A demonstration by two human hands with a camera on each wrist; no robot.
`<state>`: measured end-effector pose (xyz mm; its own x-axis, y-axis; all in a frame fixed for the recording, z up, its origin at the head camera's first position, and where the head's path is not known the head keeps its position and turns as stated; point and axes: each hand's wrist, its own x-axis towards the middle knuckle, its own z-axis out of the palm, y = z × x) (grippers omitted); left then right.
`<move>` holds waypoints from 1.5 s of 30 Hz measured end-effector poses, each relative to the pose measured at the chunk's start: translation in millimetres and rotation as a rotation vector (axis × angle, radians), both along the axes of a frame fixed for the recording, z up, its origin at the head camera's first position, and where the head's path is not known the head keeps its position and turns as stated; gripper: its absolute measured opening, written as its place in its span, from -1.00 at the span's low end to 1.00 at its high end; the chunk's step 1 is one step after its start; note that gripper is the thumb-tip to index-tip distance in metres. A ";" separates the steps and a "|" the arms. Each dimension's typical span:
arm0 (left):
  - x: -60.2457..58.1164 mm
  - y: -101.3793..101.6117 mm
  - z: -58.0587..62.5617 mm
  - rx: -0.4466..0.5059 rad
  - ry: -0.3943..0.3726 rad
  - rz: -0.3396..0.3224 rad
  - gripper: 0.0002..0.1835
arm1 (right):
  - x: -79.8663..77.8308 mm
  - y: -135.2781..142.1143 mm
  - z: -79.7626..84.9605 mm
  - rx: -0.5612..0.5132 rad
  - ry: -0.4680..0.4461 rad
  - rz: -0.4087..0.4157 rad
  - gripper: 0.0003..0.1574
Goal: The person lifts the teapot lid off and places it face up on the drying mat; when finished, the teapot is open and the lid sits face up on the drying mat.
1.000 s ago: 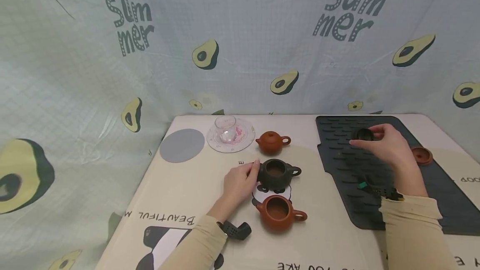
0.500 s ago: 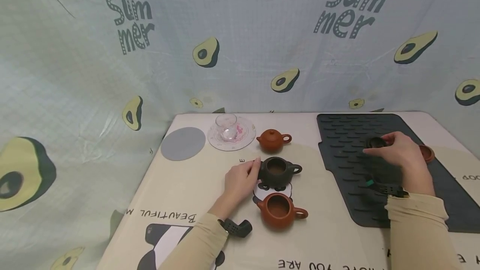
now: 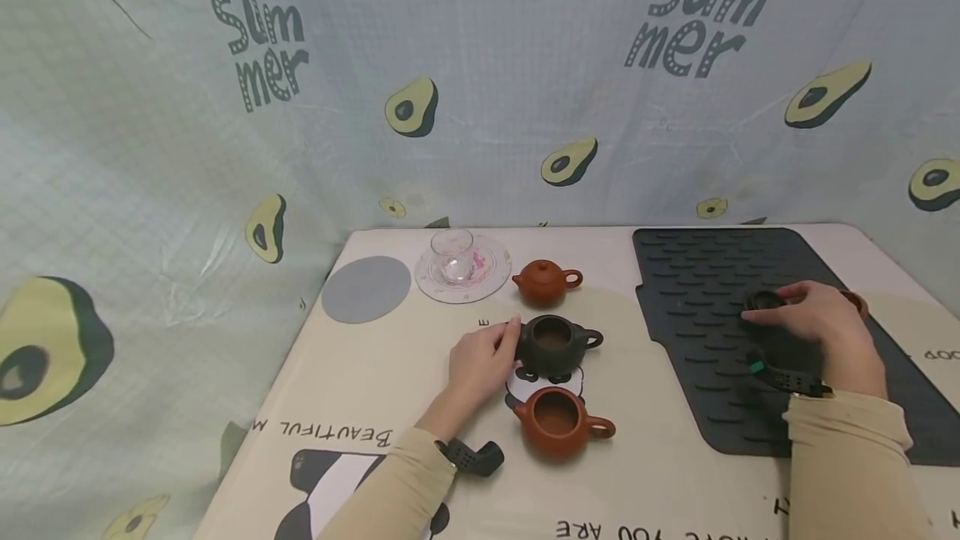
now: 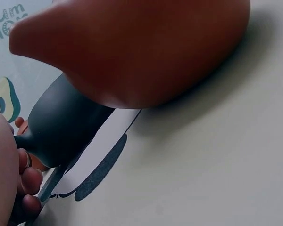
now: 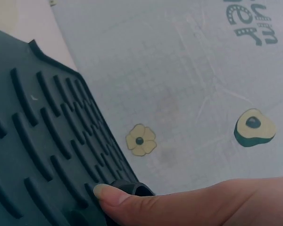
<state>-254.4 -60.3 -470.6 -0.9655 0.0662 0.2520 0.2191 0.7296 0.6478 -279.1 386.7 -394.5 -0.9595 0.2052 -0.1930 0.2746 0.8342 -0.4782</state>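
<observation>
Since half a second ago, the right hand [image 3: 828, 322] has moved nearer the person and a little to the right, taking a small round black lid-like piece [image 3: 763, 301] with it; the left hand [image 3: 480, 363] has stayed in place.

A flat grey oval disc [image 3: 366, 290] lies by the left edge of the pale printed table [image 3: 645, 423], near the far left corner. To its right, near the far edge, a clear glass cup [image 3: 452, 257] stands on a round white plate with a pink pattern [image 3: 495, 263]. Nearer the person, the left hand pinches the spout of a round black teapot [image 3: 550, 363], which stands upright with its top open and its handle to the right. Beyond it, towards the far edge, stands a lidded orange-brown clay teapot [image 3: 545, 283]; on the near side, an open reddish-brown clay teapot [image 3: 557, 442], also with its handle to the right.

A dark grey ridged mat [image 3: 686, 282] runs from the table's far edge along the right side. Over its right half, the right hand pinches the black piece between thumb and fingers; whether it touches the mat cannot be told. Behind that hand, at the mat's right edge, a reddish-brown round piece [image 3: 857, 303] is mostly hidden.
</observation>
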 end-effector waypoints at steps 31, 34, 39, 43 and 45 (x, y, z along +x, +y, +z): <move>0.5 -0.5 -1.4 0.005 0.007 0.005 -0.44 | -3.8 -1.2 -16.7 0.012 0.029 -0.063 0.15; 0.7 -0.7 -1.0 0.006 0.007 0.005 -0.44 | -4.7 -0.6 -17.1 0.011 0.036 -0.062 0.17; 1.2 -0.6 -0.4 0.005 0.002 0.002 -0.46 | -4.0 -0.5 -17.3 -0.003 0.035 -0.083 0.17; 1.8 -0.4 0.2 0.009 0.002 -0.001 -0.47 | -2.6 -1.7 -14.4 -0.020 0.053 -0.106 0.21; 2.2 -0.5 0.2 0.008 -0.001 0.000 -0.47 | -2.1 -2.4 -13.1 -0.031 0.068 -0.113 0.26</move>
<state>-252.2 -60.8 -470.4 -0.9657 0.0637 0.2518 0.2183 0.7244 0.6538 -281.2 384.3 -407.6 -0.9417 0.3076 -0.1363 0.3320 0.7842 -0.5243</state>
